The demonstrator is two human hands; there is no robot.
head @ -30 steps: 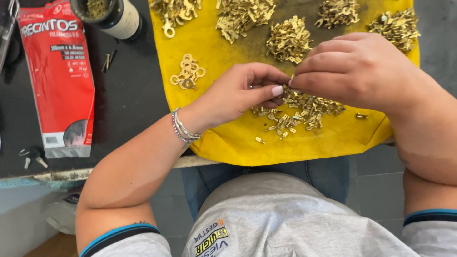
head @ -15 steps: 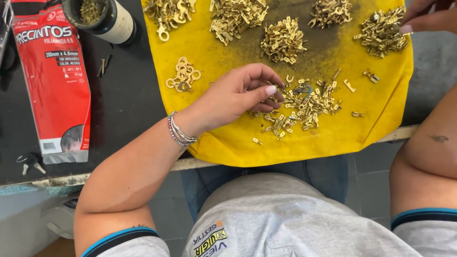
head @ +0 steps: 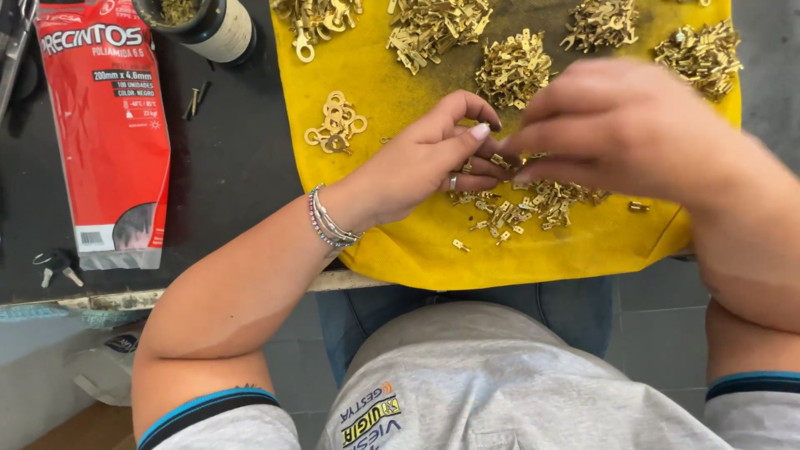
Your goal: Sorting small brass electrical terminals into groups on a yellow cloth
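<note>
A yellow cloth (head: 583, 250) lies over a dark table and carries small brass terminals. My left hand (head: 417, 167), with bracelets on the wrist and a ring, curls its fingers over a loose mixed heap of terminals (head: 533, 204) and pinches a few small pieces at its fingertips. My right hand (head: 617, 125) hovers right beside it, fingers bunched and pointing down, its fingertips meeting those of the left hand. Whatever lies under the right fingers is hidden.
Sorted heaps sit on the cloth: ring terminals (head: 333, 125) at the left, several more heaps (head: 512, 67) along the far side. A red packet (head: 104, 125), a dark jar (head: 208, 25), keys (head: 54, 265) and the table's front edge (head: 125, 296) are at the left.
My right hand has come back from the far-right heap to the mixed heap next to my left hand. The left hand stayed in place over the heap.
</note>
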